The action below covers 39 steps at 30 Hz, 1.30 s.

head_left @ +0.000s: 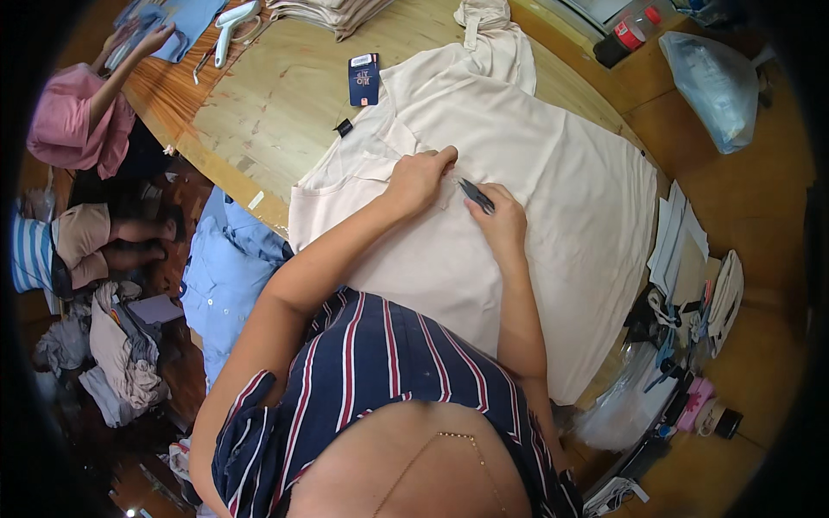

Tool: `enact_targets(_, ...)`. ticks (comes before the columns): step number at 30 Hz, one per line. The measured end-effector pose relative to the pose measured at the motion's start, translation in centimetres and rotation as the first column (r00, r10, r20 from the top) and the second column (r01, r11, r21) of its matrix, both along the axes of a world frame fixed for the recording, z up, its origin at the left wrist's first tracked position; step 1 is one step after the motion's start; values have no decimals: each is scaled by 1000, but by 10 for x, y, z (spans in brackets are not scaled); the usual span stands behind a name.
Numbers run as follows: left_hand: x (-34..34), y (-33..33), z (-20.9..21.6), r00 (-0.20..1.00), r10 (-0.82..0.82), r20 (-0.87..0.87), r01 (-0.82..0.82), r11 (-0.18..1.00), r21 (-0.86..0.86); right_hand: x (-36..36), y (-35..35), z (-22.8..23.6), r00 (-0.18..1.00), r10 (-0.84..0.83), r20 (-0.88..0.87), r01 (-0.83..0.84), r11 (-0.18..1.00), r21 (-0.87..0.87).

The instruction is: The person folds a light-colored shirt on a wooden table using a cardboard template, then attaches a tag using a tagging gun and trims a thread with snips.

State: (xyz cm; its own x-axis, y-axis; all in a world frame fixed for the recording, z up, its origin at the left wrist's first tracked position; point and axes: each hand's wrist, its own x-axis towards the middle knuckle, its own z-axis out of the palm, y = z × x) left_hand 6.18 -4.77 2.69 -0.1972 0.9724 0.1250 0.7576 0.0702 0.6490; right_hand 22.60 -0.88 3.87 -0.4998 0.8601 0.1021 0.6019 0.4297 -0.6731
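A cream blouse [570, 250] lies spread over the table in front of me, its neckline toward the left. My left hand [419, 181] is closed on the blouse near its front opening, pinching a bit of the cloth. Just right of it, my right hand [503, 223] grips dark thread snips [477, 197], their tips pointing at the pinched cloth. The exact spot between the fingers and the tips is too small to make out. A dark blue hang tag [363, 80] and a small black neck label [344, 128] lie at the blouse's far left edge.
Folded cream cloth [332, 13] is stacked at the far edge, near a white handheld steamer [235, 26]. Blue shirts [233, 268] hang at the table's left. A co-worker in pink [82, 121] handles blue cloth. Papers [678, 242] and a dark bottle [623, 39] are at right.
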Motion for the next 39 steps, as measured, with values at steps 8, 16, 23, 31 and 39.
enact_targets(8,2,-2,4,1000,-10,-28,10,1000,8,-11,-1,7,993,21,116,-16,999,-43)
enact_targets(16,1,-5,0,982,96,160,-108,992,65,24,18,-12,883,-336,-327,222,914,-339)
enact_targets(23,34,-6,2,961,-265,79,235,933,272,66,2,13,755,-517,-404,283,812,-510)
enact_targets(31,52,-1,-7,957,-248,148,219,957,189,76,-10,-20,791,-517,-328,278,781,-559)
enact_targets(39,-47,-106,76,497,-809,314,773,248,-583,82,-10,-18,786,-507,-354,227,770,-596)
